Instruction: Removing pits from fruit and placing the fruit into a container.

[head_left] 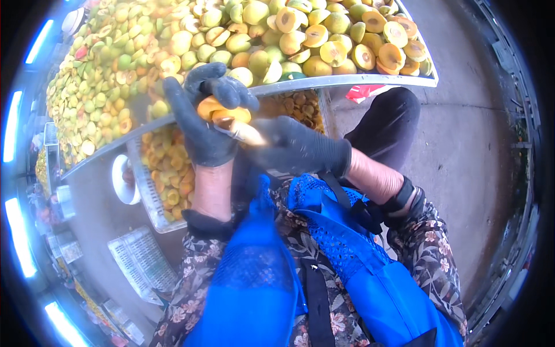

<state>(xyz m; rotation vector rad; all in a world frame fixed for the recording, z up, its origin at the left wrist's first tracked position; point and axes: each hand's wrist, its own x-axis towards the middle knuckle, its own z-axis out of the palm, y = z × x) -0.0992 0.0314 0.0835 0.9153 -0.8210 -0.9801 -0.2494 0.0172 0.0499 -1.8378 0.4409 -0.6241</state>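
Observation:
My left hand, in a black glove, is closed around a cut apricot with orange flesh. The fruit's cut face is toward my right hand, which wears a matching black glove. From that hand's fingers a small pale-handled tool points into the fruit, touching or nearly touching it. Its tip is blurred, so I cannot tell its exact shape. Both hands are just in front of the metal-edged table, which is heaped with yellow-green apricots, several of them halved.
Below the table edge is a crate of orange fruit halves, with more halves to its right. A round white object and a pale slotted crate are at the left. My knee juts out at right, beside concrete floor.

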